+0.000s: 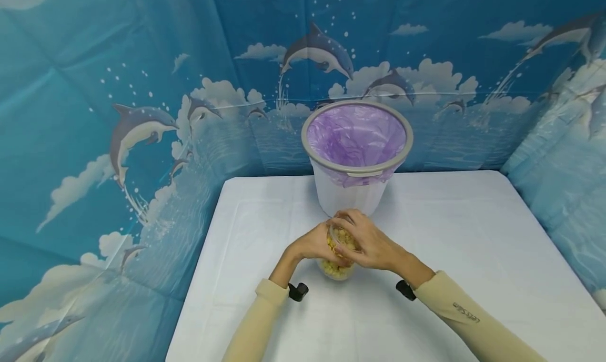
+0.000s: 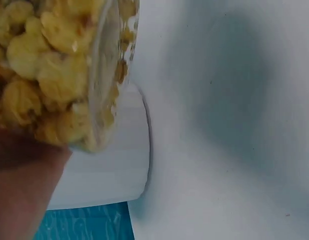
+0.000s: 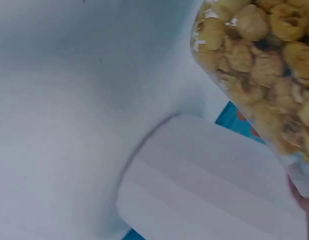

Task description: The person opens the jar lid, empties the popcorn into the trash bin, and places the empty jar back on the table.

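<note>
Clear jar (image 1: 337,257) of yellow snack pieces (image 2: 42,70), held just above the white table (image 1: 473,257), near its middle, just in front of the bin (image 1: 352,193). Gripped on its side by the left hand (image 1: 312,244), fingers curled round the wall. Covered on top by the right hand (image 1: 371,243), fingers curled over the mouth. Whether a lid sits under that hand: cannot tell. Behind, white bin with grey rim and purple liner (image 1: 355,133), close to the jar. All round, blue dolphin backdrop (image 1: 118,114).
</note>
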Available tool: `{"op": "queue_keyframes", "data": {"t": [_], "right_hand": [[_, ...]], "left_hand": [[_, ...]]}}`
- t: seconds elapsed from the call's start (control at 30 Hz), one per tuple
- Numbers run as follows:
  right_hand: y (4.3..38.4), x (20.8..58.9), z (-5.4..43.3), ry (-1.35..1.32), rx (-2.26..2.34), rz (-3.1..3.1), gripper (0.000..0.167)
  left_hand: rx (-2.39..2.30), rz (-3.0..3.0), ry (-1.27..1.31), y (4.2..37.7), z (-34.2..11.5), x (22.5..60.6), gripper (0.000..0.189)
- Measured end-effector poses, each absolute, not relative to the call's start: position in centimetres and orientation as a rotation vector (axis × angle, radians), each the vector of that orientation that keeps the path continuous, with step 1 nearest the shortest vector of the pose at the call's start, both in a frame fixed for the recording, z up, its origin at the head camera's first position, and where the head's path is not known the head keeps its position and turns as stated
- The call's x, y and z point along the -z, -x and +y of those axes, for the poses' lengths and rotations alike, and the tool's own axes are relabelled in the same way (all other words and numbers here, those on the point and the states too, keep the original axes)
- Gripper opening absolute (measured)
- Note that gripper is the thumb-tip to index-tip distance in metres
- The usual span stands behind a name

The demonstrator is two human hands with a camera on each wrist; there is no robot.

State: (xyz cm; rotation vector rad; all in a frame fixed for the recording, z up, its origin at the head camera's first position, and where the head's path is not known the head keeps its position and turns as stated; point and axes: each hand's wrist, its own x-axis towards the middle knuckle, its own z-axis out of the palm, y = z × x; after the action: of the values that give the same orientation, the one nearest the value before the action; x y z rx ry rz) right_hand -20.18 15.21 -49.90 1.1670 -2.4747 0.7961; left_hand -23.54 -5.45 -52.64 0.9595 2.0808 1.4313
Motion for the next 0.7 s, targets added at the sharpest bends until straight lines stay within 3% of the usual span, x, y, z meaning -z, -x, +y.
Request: {"op": "queue_keyframes", "data": {"t": [0.1, 0.23, 0.37, 0.53, 0.7], "right_hand": [[19.8, 48.7, 15.1, -1.028, -0.759, -2.638, 0.056], [19.2, 47.7, 13.6, -0.564, -0.734, -2.866, 0.062], [19.1, 47.7, 12.0, -0.292, -0.616, -2.809, 0.056], [19.2, 48.4, 12.5, -0.555, -0.559, -2.561, 0.042], [19.3, 48.3, 14.8, -1.066, -0.575, -2.426, 0.046]], "left_hand": [[-1.395, 2.249, -0.907, 23.3, -5.1, 52.3, 0.099], [-1.226, 2.639, -0.817, 22.2, -3.5, 52.2, 0.105], [-1.107, 2.823, -0.820, 21.2, -2.0, 52.3, 0.103], [-1.303, 2.560, -0.869, 21.9, -3.6, 52.1, 0.104], [-1.386, 2.097, -1.032, 23.4, -5.7, 51.0, 0.085]]}}
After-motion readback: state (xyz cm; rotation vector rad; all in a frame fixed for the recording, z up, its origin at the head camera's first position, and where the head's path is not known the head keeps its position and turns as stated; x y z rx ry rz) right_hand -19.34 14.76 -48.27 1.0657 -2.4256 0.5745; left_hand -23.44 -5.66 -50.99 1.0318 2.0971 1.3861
